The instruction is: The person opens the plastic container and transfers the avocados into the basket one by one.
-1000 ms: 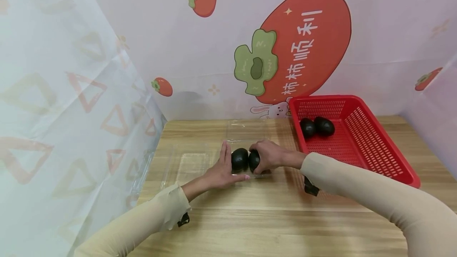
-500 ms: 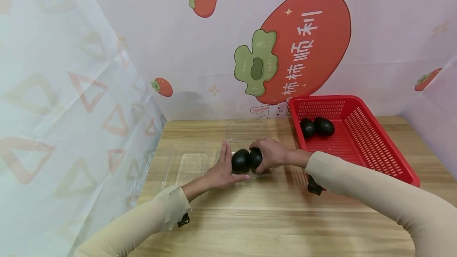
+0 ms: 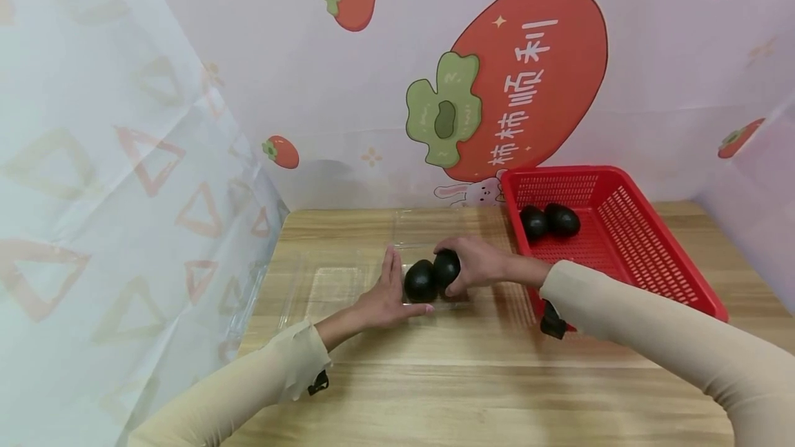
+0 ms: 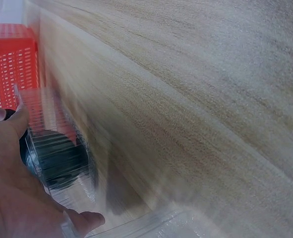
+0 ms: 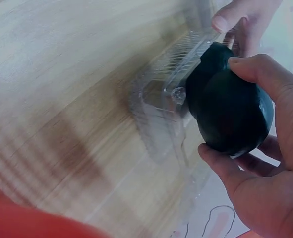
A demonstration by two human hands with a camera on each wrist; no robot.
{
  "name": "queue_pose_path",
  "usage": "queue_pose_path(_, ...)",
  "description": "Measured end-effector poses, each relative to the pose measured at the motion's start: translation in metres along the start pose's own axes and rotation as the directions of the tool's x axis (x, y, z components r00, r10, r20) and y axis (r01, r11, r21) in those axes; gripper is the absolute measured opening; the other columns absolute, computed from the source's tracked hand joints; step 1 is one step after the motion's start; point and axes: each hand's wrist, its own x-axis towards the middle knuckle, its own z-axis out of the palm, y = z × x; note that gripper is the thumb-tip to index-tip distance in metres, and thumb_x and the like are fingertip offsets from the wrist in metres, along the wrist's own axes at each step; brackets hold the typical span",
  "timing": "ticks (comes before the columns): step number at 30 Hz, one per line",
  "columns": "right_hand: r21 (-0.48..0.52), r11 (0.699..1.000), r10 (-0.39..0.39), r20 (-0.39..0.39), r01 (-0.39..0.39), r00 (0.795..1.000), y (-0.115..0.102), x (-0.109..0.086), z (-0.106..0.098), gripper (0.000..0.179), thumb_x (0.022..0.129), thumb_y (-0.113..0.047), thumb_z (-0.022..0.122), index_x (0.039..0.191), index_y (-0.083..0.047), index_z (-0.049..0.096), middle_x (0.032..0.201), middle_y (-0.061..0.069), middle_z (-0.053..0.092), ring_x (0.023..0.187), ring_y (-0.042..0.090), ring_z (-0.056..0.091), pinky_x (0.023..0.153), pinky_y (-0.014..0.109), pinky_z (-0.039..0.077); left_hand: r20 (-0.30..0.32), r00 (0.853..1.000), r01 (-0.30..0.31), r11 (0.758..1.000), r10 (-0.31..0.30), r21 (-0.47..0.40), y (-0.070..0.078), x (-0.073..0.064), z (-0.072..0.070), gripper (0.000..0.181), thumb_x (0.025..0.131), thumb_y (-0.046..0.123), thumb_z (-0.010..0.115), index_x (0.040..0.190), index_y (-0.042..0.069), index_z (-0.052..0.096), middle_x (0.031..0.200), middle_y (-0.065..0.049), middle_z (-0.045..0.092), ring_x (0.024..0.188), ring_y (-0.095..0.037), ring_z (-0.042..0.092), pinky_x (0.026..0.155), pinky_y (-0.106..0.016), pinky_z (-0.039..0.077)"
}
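Observation:
My right hand (image 3: pixel 481 265) grips a dark avocado (image 3: pixel 445 267) between thumb and fingers. In the right wrist view that held avocado (image 5: pixel 233 119) is raised at the rim of a clear plastic clamshell box (image 5: pixel 158 94). A second avocado (image 3: pixel 420 283) sits in the box's left part, close against the held one or overlapping it. Along the box's left side lies my left hand (image 3: pixel 380 301), fingers straight and thumb stretched along the front edge. The left wrist view shows the seated avocado (image 4: pixel 59 158) through the ribbed clear wall. The box's lid (image 3: pixel 427 226) stands folded back.
To the right is a red plastic basket (image 3: pixel 661 240) with two dark avocados (image 3: pixel 562 220) in its back left corner. Another clear box (image 3: pixel 335 288) lies left of my left hand on the wooden table (image 3: pixel 472 385). A printed sheet (image 3: pixel 348 95) hangs behind.
My right hand has lifted its avocado slightly and shifted it up and to the right. The seated avocado has shifted a little rightward. My left hand has stayed in place.

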Motion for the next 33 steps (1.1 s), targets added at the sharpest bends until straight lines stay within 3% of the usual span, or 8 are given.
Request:
queue_pose_path(16, 0.052, 0.998, -0.028, -0.036, 0.030, 0.999, -0.015, -0.005, -0.016, 0.073, 0.075, -0.027, 0.096, 0.137, -0.004, 0.066, 0.133, 0.012, 0.069, 0.115, 0.029, 0.064, 0.095, 0.046, 0.059, 0.010, 1.000, -0.012, 1.000, 0.012, -0.011, 0.000, 0.000, -0.002, 0.129, 0.094, 0.059, 0.074, 0.165, 0.000, -0.016, 0.173, -0.020, -0.026, 0.148, -0.046, 0.042, 0.051, -0.030, 0.048)
queue_pose_path(24, 0.080, 0.991, -0.098, -0.072, 0.104, 0.993, -0.011, -0.009, -0.025, 0.070, 0.074, -0.024, 0.096, 0.136, -0.007, 0.068, 0.129, 0.007, 0.071, 0.113, 0.025, 0.062, 0.093, 0.043, 0.057, 0.000, 1.000, -0.015, 1.000, 0.015, -0.021, -0.002, 0.001, 0.000, 0.129, 0.094, 0.056, 0.075, 0.165, 0.000, -0.016, 0.173, -0.020, -0.026, 0.145, -0.046, 0.046, 0.049, -0.030, 0.048)
queue_pose_path(33, 0.097, 0.988, -0.112, -0.077, 0.119, 0.991, -0.011, -0.016, -0.038, 0.074, 0.074, -0.029, 0.096, 0.139, -0.009, 0.068, 0.131, 0.005, 0.071, 0.115, 0.024, 0.063, 0.094, 0.041, 0.056, -0.007, 1.000, 0.002, 1.000, -0.002, -0.001, -0.001, 0.000, 0.001, 0.130, 0.093, 0.059, 0.075, 0.166, 0.001, -0.015, 0.174, -0.018, -0.025, 0.148, -0.046, 0.043, 0.047, -0.031, 0.046)
